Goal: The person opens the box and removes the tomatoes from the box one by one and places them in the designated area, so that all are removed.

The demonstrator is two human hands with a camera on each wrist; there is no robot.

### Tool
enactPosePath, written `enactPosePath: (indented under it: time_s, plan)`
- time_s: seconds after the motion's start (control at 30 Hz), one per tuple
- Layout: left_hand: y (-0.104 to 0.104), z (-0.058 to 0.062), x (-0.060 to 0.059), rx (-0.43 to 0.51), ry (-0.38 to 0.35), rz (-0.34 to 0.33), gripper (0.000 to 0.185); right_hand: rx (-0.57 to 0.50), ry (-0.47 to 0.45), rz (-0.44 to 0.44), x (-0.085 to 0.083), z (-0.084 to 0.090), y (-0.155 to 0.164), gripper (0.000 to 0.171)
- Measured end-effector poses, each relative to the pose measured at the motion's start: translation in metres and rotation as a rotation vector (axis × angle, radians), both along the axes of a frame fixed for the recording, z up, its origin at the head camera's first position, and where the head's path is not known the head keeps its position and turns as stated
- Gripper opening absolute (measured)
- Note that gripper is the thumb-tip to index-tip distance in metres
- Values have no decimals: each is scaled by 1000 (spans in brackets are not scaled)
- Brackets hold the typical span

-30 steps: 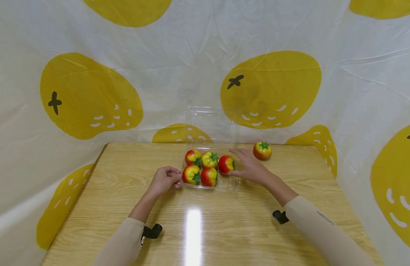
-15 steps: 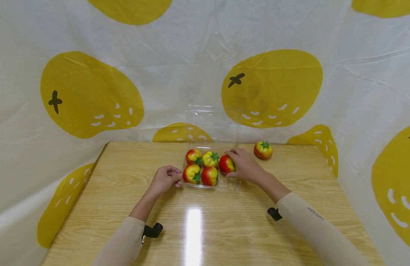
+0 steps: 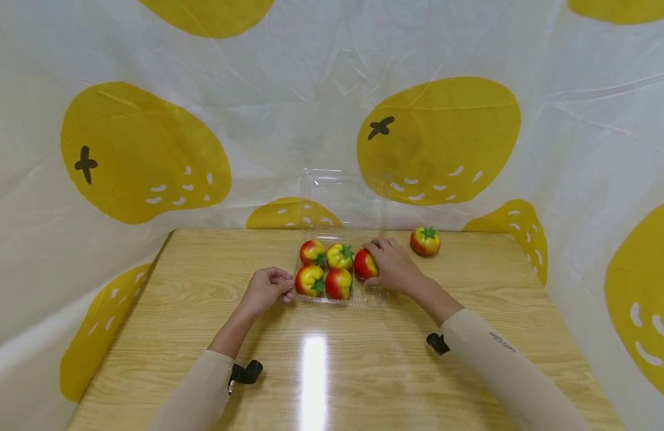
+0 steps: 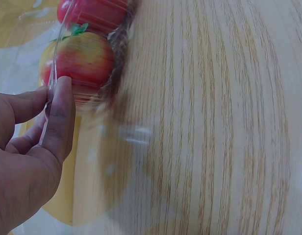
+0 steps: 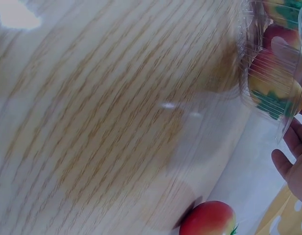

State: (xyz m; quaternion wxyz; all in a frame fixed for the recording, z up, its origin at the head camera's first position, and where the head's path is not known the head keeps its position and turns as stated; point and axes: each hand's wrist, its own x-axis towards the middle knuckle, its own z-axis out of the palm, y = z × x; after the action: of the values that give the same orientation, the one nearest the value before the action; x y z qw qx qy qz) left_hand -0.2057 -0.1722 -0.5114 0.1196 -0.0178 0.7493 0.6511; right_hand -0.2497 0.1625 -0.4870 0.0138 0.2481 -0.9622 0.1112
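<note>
Clear plastic clamshell tray (image 3: 372,297) at table (image 3: 364,371) centre, lid upright at 12 o'clock side. Five toy tomatoes inside.

Left hand (image 3: 266,289) at tray's 9 o'clock edge, thumb and curled fingers pinching rim; left wrist view confirms thumb (image 4: 60,117) against clear wall beside front-left tomato (image 3: 309,281).

Right hand (image 3: 392,265) at tray's 3 o'clock, fingers curled round back-right tomato (image 3: 363,264), which sits in tray.

Loose tomato (image 3: 425,241) on table at 2 o'clock of tray, near right hand, apart from it.
</note>
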Motion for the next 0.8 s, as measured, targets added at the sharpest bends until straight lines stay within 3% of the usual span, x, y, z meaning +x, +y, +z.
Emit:
enactPosePath:
  time_s: [0.8]
  plan:
    - [1, 1, 0, 21, -12, -2, 17, -15, -5, -3, -2, 0, -3, 88]
